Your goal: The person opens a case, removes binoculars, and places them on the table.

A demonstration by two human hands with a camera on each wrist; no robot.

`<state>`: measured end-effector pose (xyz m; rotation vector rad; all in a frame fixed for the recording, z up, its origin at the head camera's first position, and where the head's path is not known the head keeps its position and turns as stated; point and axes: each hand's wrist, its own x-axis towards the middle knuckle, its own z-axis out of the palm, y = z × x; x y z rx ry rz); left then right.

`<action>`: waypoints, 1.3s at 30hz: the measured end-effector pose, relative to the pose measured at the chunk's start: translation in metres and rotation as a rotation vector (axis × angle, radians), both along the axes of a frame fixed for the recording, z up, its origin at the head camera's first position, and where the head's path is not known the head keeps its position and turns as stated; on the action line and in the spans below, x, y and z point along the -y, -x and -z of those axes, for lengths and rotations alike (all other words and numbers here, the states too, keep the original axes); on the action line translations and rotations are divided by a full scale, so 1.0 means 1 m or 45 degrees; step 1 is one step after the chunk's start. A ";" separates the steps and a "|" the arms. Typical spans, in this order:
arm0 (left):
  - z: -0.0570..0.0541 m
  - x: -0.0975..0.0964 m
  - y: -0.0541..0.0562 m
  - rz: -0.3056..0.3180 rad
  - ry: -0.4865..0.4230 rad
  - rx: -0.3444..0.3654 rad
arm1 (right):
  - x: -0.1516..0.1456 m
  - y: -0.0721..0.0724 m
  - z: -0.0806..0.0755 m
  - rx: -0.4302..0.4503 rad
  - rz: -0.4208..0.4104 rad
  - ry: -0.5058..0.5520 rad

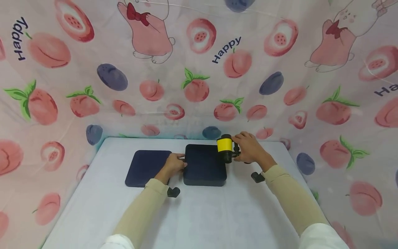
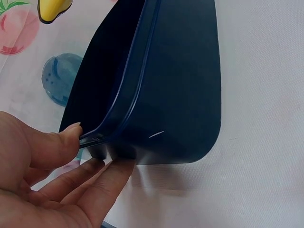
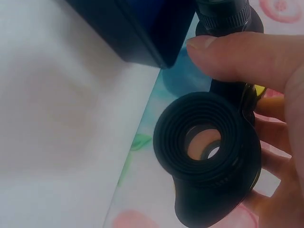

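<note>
A dark navy box (image 1: pixel 205 167), its top uncovered, stands on the white table. My left hand (image 1: pixel 173 164) holds its left side; in the left wrist view the thumb (image 2: pixel 66 140) lies at the rim and the fingers press against the outer wall. My right hand (image 1: pixel 248 147) grips yellow-and-black binoculars (image 1: pixel 224 145) over the box's far right corner. Seen from the right wrist, a round black eyecup (image 3: pixel 199 140) faces the camera, and the fingers wrap behind the barrel. Flat on the table to the left lies a navy lid (image 1: pixel 147 168), partly behind the left hand.
A fruit-and-rabbit patterned cloth (image 1: pixel 174 86) hangs as a wall behind the table and along both sides. The white table (image 1: pixel 217 218) stretches in front of the box. Black wrist-camera mounts (image 1: pixel 173 192) stick out near both wrists.
</note>
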<state>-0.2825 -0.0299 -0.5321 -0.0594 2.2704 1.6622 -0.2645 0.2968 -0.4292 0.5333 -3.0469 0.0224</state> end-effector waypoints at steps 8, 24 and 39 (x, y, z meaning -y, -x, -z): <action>0.000 -0.002 0.001 -0.010 -0.030 -0.003 | -0.016 -0.003 0.000 0.020 0.039 0.027; 0.004 0.005 -0.002 0.009 -0.005 -0.025 | -0.034 -0.004 0.020 0.033 0.113 0.073; 0.000 0.002 -0.002 0.006 -0.024 -0.032 | -0.048 -0.007 0.036 0.054 0.159 0.117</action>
